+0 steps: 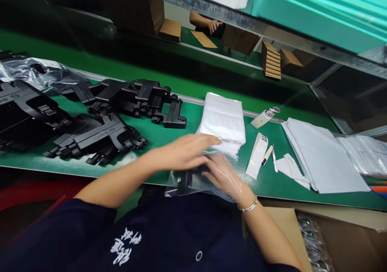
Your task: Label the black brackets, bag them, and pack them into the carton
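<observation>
My left hand (184,153) reaches over a clear plastic bag (181,189), fingers stretched out to the right and thumb apart below. My right hand (225,177) lies under the bag's film, which covers its back and wrist; its fingers are blurred and partly behind my left hand. A dark object (190,179) shows through the bag below my left hand; its kind is not clear. Just beyond my hands lies a stack of white plastic bags (223,116). Black plastic brackets with straps and buckles (102,137) lie to the left.
To the right are a small bottle (264,118), a white label strip (256,155), a cutter knife (267,155) and white sheets (323,159). A teal bin (320,13) stands on the shelf above. An open carton (281,223) is below the table edge. Across the bench, another person's hand (213,25) shows.
</observation>
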{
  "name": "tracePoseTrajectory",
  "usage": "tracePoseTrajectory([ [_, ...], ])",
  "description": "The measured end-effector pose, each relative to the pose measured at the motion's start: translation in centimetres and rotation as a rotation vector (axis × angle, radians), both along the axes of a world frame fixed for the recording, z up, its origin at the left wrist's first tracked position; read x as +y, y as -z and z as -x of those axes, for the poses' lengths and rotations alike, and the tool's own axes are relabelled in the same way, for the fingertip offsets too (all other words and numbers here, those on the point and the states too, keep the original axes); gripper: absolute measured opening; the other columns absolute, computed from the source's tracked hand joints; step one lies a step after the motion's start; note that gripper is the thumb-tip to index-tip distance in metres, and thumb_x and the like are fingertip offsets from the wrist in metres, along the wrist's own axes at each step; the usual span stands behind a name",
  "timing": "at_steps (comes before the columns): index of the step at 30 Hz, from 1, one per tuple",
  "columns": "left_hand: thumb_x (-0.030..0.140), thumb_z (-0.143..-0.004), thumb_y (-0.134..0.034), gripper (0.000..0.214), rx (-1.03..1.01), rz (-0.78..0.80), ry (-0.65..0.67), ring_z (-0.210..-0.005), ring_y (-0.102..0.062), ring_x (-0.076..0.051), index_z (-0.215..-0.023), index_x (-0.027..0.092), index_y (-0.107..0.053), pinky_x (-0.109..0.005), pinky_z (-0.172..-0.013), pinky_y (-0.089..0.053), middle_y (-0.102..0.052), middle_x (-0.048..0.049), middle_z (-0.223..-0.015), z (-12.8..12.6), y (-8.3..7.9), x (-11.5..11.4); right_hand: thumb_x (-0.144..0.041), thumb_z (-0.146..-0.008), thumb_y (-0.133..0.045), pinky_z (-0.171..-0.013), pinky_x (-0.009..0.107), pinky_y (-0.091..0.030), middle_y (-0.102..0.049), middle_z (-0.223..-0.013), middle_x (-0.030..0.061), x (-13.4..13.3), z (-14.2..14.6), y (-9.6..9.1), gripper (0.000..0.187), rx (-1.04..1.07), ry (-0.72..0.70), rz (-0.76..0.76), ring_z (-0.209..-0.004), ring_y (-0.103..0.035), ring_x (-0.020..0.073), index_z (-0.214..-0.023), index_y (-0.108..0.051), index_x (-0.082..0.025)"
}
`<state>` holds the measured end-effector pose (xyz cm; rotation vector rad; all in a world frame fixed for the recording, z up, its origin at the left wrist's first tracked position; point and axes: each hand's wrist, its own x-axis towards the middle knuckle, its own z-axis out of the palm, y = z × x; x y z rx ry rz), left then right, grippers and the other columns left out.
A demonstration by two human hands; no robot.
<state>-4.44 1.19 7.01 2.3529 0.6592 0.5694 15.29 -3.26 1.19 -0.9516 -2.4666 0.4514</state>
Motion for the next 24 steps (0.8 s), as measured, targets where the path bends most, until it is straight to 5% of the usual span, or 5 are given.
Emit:
tracePoseTrajectory([
  [6,0.037,-0.073,-0.076,0.043,0.231,0.45,0.45,-0.098,-0.069,-0.026,-0.112,0.02,-0.067,-0.032,-0.086,-0.053,-0.073,-0.0059,-0.11,1.4,4.0,3.0,-0.031,-0.101,-0.048,-0.109,0.048,-0.044,-0.068,-0.122,0.0074,-0.4,-0.4,-3.6,0.026,-0.017,-0.192,-0.013,-0.119,-0.06,0.0239,-0.121,-0.062,-0.026],
  [11,0.054,-0.083,-0.063,0.068,-0.174,0.521,-0.208,-0.122,-0.059,-0.031,-0.134,0.014,-0.047,-0.043,-0.103,-0.048,-0.06,-0.0183,-0.135,1.7,7.6,1.3,-0.034,-0.099,-0.051,-0.089,0.043,-0.056,-0.067,-0.118,0.009,-0.9,-4.0,-3.6,0.034,0.509,0.596,-0.148,-0.105,-0.066,0.024,-0.132,-0.055,-0.027],
  [15,0.056,-0.078,-0.068,0.099,-0.08,0.367,-0.351,-0.122,-0.06,-0.033,-0.153,0.014,-0.017,-0.045,-0.1,-0.05,-0.053,-0.021,-0.141,0.6,7.4,0.0,-0.039,-0.093,-0.062,-0.102,0.045,-0.049,-0.066,-0.126,0.0104,-2.0,-2.0,-4.2,0.039,0.271,0.247,-0.167,-0.119,-0.06,0.0279,-0.13,-0.059,-0.024],
  [18,0.051,-0.077,-0.071,0.118,0.077,0.259,-0.325,-0.095,-0.072,-0.03,-0.157,0.015,0.009,-0.038,-0.078,-0.059,-0.068,-0.0154,-0.119,-0.7,6.3,-1.8,-0.043,-0.091,-0.065,-0.092,0.038,-0.052,-0.069,-0.112,0.0132,-1.2,-0.6,-4.5,0.041,0.059,0.246,-0.003,-0.106,-0.063,0.026,-0.12,-0.061,-0.015],
  [24,0.046,-0.084,-0.062,0.1,0.125,0.072,-0.105,-0.076,-0.074,-0.027,-0.159,0.031,0.002,-0.035,-0.06,-0.061,-0.074,-0.0041,-0.104,-3.1,4.2,-4.2,-0.046,-0.096,-0.058,-0.069,0.021,-0.047,-0.067,-0.09,0.0003,-2.5,-5.2,-5.5,0.025,0.031,0.043,0.263,-0.083,-0.064,0.0132,-0.094,-0.057,-0.021],
])
